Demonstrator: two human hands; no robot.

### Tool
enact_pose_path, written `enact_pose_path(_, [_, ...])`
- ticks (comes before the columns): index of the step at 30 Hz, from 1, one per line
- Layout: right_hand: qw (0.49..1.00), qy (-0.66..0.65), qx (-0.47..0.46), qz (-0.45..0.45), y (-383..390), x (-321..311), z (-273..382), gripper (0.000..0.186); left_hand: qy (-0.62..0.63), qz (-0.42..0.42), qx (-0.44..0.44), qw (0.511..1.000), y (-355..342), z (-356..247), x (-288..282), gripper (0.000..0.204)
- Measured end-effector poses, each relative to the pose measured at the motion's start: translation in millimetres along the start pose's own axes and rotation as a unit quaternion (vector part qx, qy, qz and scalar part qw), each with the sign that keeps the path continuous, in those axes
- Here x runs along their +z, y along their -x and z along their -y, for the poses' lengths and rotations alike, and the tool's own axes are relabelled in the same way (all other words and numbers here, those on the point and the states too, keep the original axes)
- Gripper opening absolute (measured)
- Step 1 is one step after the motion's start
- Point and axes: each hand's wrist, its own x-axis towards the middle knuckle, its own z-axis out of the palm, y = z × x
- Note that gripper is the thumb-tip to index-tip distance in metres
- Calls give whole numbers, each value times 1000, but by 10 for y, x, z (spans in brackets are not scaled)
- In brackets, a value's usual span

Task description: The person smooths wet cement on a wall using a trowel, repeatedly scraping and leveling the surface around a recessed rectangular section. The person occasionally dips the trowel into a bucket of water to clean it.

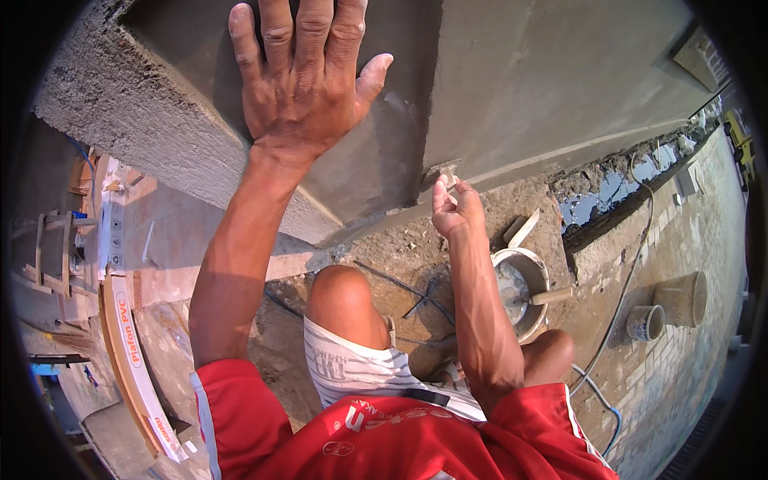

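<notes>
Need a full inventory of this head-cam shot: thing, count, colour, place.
plastered wall: one, grey, top
small piece: one, pale, in right fingers
bucket: one, whitish, beside right forearm
wooden handle: one, tan, at bucket
slat: one, pale, beyond bucket
tubs: two, greyish, right
cable: grey, right, count unclear
water: bluish, upper-right trench
packaging: at least one, white/orange, left
wooden frame: one, brown, far left
yellow object: one, right edge, unclear
shirt: one, red, bottom
shorts: one pair, white striped, below centre
left hand: one, bare, against wall
right hand: one, bare, wall's lower corner
</notes>
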Motion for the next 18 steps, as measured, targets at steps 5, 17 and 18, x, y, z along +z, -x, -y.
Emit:
enact_pose_path(5, [990, 57, 1, 131, 593, -109, 267, 11, -105, 104, 16, 989, -1, 49, -110, 80])
enact_pose_path(17, [987, 84, 129, 48, -835, -1360, 148, 13, 38, -22, -9, 999, 8, 7, 84, 81])
enact_pose_path(18, [988, 77, 127, 40, -870, -1319, 97, 13, 33, -14, -11, 999, 38, 13, 90, 82])
